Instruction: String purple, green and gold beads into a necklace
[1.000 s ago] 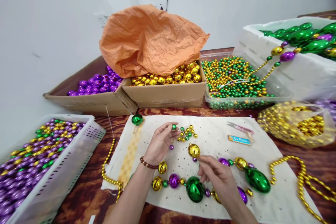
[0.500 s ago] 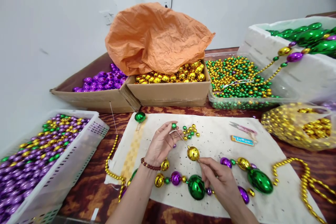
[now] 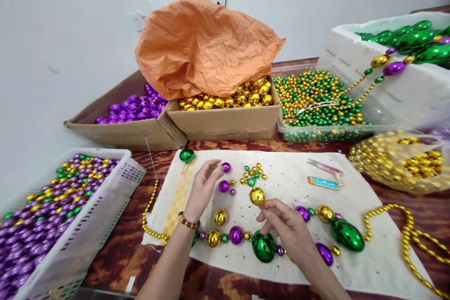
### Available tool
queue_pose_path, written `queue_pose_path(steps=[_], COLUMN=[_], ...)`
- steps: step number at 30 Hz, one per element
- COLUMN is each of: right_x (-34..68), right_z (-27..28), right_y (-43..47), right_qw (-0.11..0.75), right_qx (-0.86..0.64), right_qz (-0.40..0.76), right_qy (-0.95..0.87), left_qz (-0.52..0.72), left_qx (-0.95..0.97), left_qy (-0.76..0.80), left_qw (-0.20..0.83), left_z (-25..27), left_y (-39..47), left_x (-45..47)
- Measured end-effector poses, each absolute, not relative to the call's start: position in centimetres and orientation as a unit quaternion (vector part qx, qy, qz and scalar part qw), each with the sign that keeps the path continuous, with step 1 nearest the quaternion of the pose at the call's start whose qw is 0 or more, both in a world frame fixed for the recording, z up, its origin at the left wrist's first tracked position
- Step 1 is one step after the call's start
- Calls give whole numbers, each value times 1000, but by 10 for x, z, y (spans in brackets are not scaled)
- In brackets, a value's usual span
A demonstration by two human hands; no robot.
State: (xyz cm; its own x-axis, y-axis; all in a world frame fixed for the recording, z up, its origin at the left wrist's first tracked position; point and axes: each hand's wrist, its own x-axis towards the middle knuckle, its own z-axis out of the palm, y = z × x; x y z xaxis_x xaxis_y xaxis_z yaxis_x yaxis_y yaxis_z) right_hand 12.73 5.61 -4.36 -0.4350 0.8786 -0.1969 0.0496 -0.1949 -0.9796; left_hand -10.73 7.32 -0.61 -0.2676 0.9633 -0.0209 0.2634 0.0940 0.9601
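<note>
Threaded beads [image 3: 257, 196], a gold one with a small green bead [image 3: 251, 182] just above it, at the fingertips of the right hand [image 3: 288, 225]. Thin line runs up from the green bead; its upper end fades against the pale cloth [image 3: 288, 187]. Right thumb and forefinger pressed together, pinching at the gold bead's lower right edge; whether on its shell or the line beneath, cannot tell. Right hand covers part of the long strand [image 3: 236, 235] below; left forearm hides another stretch. Both forearms cut off at the lower edge.

Left hand [image 3: 204, 183]: thumb and forefinger close together at a purple bead [image 3: 226, 167], left of the threaded pair and apart from it. Gripped or merely touched, cannot tell. Orange sheet [image 3: 211, 51] hides some gold balls in the carton [image 3: 225, 124]. White crate [image 3: 108, 225] cropped at left.
</note>
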Motion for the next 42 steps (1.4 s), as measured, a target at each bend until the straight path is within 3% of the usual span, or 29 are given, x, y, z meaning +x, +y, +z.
queue_pose_path(steps=[5,10,15,20,24,32,42], right_x=[128,129,130,130,132,133,135], right_z=[-50,-53,-51,-51,-54,-50,-59], right_y=[53,50,51,50,47,41,39], right_qw=[329,333,336,325,325,341,319], right_qx=[-426,-428,-425,-405,-397,-394,-402], right_qz=[652,642,634,623,612,587,583], right_qy=[-534,-542,-551,-584,-602,-619,-629], left_qz=[223,144,274,511,628,684,680], left_qx=[610,646,573,384,239,95,116], left_qy=[738,722,733,589,453,380,381], left_qw=[183,204,244,494,586,615,615], left_z=[-35,-42,-39,-22,-6,2,4], left_y=[67,66,67,69,75,80,78], left_x=[-123,-120,-129,-117,-103,-94,-91])
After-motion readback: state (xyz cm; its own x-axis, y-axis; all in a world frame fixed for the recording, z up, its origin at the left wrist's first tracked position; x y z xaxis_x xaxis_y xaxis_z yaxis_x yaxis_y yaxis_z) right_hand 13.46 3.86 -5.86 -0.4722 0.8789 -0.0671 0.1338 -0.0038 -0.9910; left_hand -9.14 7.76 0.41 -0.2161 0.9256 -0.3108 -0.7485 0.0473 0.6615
